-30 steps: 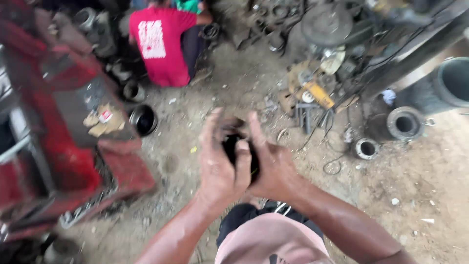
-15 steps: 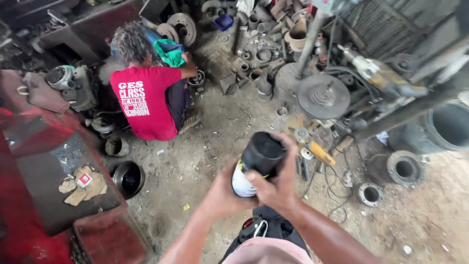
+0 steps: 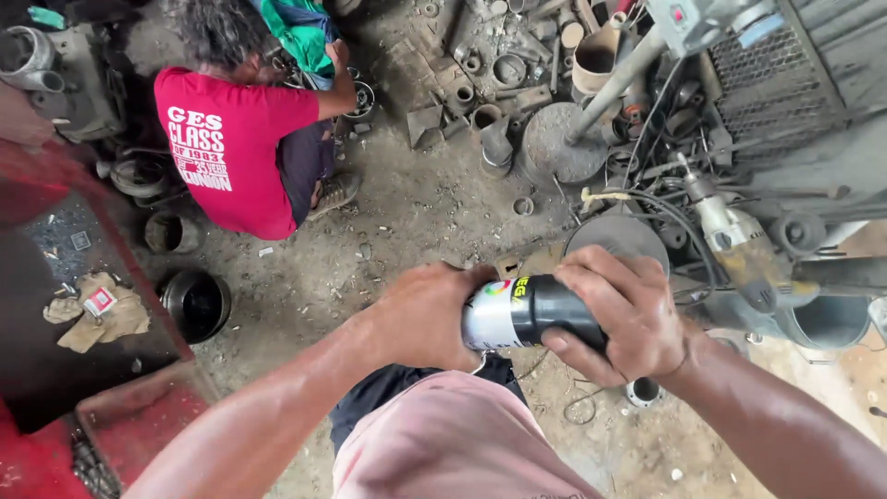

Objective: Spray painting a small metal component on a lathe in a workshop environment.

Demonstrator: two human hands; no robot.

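Underneath both hands, a dirt floor (image 3: 416,222) strewn with scrap metal. Far to the left of the left hand (image 3: 425,319), a red machine body (image 3: 37,370) with a crumpled rag (image 3: 97,314) on its dark top. Up and left of that hand, well apart, a crouching person in a red shirt (image 3: 231,157), back turned, busy with other parts. Just beyond the right hand (image 3: 628,323), a round grey metal disc (image 3: 617,242); to the right of it, a dusty power tool (image 3: 739,245) among cables. Left of the left hand and near the red machine, an open black pot (image 3: 196,303) standing on the floor.

Between the two hands, held level above the lap, a spray can (image 3: 527,312). Left hand closed around the silver end, fingers wrapped tight; right hand closed around the black end (cap or upper body, hard to tell which).

Judging by the opposed grips, probably a twisting or pulling apart of the black end from the silver one, not yet finished, with no gap visible between the parts. Calls next for a firm hold by the left hand and a steady turn or pull by the right, without squeezing the nozzle beneath.
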